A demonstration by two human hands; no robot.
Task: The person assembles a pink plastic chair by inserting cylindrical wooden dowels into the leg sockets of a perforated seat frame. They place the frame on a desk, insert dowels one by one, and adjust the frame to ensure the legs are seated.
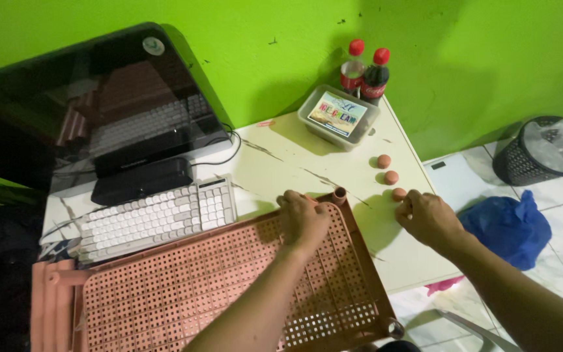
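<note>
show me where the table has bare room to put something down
Bare white tabletop lies between the pale keyboard, the clear lidded tub and the pink perforated plastic shelf. Another patch lies below the right hand, toward the table's near edge. It is crowded around the three small round pink caps and the two red-capped bottles.

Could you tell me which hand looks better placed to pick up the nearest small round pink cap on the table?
Probably the right hand: its fingertips touch the nearest small round pink cap, while the left hand rests on the pink perforated plastic shelf.

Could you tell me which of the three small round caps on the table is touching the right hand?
The nearest cap, lowest in the row, meets the right hand; the other two lie clear beyond.
</note>
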